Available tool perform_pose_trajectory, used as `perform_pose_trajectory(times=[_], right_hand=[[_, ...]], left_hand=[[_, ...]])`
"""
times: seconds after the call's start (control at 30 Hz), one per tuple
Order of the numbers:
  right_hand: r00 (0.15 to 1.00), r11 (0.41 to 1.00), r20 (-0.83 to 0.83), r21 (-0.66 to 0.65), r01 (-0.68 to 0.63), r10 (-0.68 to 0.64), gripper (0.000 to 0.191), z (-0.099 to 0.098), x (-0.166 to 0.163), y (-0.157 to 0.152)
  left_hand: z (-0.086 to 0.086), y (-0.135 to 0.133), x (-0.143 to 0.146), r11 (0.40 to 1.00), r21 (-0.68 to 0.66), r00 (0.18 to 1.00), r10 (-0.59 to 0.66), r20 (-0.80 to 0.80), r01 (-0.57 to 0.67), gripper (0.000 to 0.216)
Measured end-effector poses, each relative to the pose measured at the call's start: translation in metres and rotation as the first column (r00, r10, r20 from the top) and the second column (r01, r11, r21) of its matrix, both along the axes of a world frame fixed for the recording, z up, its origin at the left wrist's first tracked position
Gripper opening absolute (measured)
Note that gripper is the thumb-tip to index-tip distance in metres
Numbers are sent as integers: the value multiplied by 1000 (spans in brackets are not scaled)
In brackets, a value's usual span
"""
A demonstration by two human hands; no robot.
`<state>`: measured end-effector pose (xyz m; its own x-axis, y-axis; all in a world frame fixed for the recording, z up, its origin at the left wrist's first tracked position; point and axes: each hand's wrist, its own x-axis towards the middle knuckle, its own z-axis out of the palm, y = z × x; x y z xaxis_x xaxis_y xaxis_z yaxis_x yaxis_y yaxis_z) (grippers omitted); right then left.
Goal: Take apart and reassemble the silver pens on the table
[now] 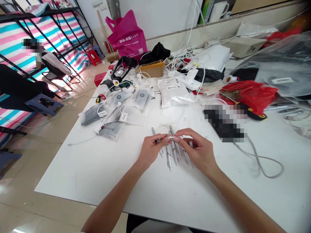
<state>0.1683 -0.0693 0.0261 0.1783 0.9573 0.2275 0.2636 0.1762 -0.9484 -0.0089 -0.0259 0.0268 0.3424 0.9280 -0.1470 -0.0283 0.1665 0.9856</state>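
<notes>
Over the white table (114,174), my left hand (153,148) and my right hand (199,149) meet on a slim white and grey pen (172,137). It lies roughly level between them, pinched at each end by thumb and fingers. My fingers cover much of it, so whether it is whole or in parts cannot be made out. Just beneath and between the hands, several silver-white pens (168,157) lie side by side on the tabletop, pointing away from me. My right hand partly covers the rightmost pen (187,159).
Left of the hands lie plastic pouches (139,98) and a white cable. A white padded packet (173,92) sits beyond the pens. To the right are a blurred-out dark object (223,124), a looped grey cord (259,161) and a red bag (252,94). Further back stands a magenta bag (127,35).
</notes>
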Motion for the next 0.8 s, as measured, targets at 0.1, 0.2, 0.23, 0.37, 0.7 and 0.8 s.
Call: perform_pose_trajectory(times=[0.1, 0.2, 0.23, 0.37, 0.7, 0.8], right_hand=[[1000, 1000, 10, -3, 0, 0, 25, 1, 0, -1], [1000, 1000, 22, 14, -7, 6, 25, 0, -1, -1], [999, 1000, 31, 22, -11, 11, 25, 0, -1, -1], [992, 997, 125, 72, -38, 29, 21, -2, -4, -1], [981, 975, -188, -224, 1, -44, 34, -2, 0, 3], [905, 950, -426, -288, -121, -13, 39, -1, 0, 6]], left_hand=[[1, 0, 0, 1000, 3, 1000, 3, 15, -3, 29], [1, 1, 0, 999, 32, 1000, -6, 17, 6, 28], [0, 1, -1, 999, 51, 1000, -8, 13, 8, 27], [-1, 1, -3, 991, 127, 999, -40, -17, 42, 25], [4, 5, -6, 955, -284, 924, 29, 380, 87, 31], [3, 12, -8, 900, -430, 814, 199, 545, 67, 26]])
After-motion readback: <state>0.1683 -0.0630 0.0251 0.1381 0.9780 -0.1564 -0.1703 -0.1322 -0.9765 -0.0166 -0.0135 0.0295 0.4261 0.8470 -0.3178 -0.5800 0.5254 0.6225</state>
